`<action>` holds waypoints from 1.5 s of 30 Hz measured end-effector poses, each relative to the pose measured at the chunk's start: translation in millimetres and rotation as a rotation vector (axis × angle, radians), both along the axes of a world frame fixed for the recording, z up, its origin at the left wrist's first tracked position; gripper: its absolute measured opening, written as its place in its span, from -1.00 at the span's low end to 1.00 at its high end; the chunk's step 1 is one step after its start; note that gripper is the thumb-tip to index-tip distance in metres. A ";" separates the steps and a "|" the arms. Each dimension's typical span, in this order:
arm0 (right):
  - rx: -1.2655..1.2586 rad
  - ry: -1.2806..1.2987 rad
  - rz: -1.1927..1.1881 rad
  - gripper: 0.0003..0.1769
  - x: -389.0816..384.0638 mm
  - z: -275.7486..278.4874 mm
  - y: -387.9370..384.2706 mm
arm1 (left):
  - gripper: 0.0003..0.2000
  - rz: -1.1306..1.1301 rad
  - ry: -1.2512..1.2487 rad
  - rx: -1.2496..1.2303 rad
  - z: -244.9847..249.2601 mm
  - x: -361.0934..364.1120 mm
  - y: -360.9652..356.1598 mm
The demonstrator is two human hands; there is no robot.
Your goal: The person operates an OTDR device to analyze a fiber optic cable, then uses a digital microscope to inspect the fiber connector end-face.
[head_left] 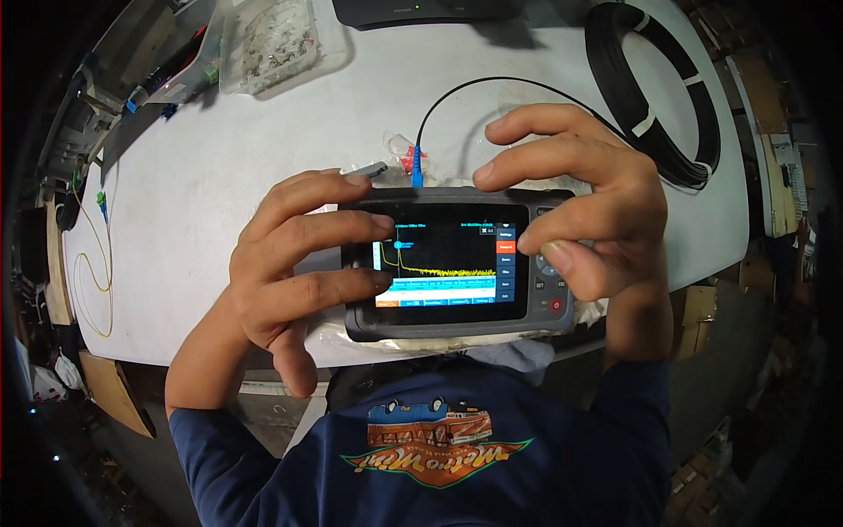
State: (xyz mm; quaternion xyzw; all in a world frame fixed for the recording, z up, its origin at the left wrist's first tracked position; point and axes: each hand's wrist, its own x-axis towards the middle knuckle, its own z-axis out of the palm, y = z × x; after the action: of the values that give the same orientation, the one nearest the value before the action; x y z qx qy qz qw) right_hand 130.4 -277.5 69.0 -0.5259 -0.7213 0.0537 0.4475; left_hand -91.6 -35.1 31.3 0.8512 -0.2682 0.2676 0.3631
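Note:
A handheld fibre tester, an OTDR point(439, 329), lies on a plastic-wrapped surface at the table's near edge. Its lit screen point(448, 255) shows a yellow trace with a spike near the left, and a table below. My left hand point(294, 237) reaches over the tester's left side, fingers spread, two fingertips at the screen's left part. My right hand point(588, 184) is over the right side with fingers apart; one fingertip is by the orange side tab and the thumb is over the keys. A blue fibre connector point(416, 167) with black cable stands at the tester's top edge.
A coil of black cable point(601, 53) lies at the back right. A clear plastic box point(268, 44) of small parts sits at the back left, near a black device point(421, 12). A yellow fibre lead with a green connector point(101, 200) lies at the left.

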 end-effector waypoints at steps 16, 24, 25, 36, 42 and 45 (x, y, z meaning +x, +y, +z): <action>-0.046 -0.018 -0.002 -0.77 -0.6 5.6 -0.5 | -0.11 -0.067 -0.066 0.037 7.3 0.0 -1.2; -0.049 -0.001 -0.004 -0.78 -0.9 5.3 -0.7 | -0.13 -0.064 -0.053 0.043 6.4 0.6 -3.5; -0.046 -0.007 0.001 -0.78 -0.6 5.1 -0.5 | -0.13 -0.058 -0.058 0.032 6.6 0.7 -3.8; -0.047 -0.015 0.012 -0.76 0.3 5.1 0.3 | -0.11 -0.061 -0.082 0.040 5.3 2.9 -3.3; -0.039 -0.015 0.010 -0.75 0.3 4.0 0.8 | 0.02 0.074 -0.013 0.102 -1.0 2.5 1.7; -0.035 -0.014 0.000 -0.75 0.2 4.1 0.6 | 0.11 0.166 0.069 0.159 4.1 -1.3 -4.2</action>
State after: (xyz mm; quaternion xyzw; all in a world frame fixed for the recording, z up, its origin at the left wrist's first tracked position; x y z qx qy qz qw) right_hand 130.5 -276.9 73.2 -0.5340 -0.7234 0.0627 0.4331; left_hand -92.9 -39.3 35.3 0.9053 -0.2047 0.2453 0.2799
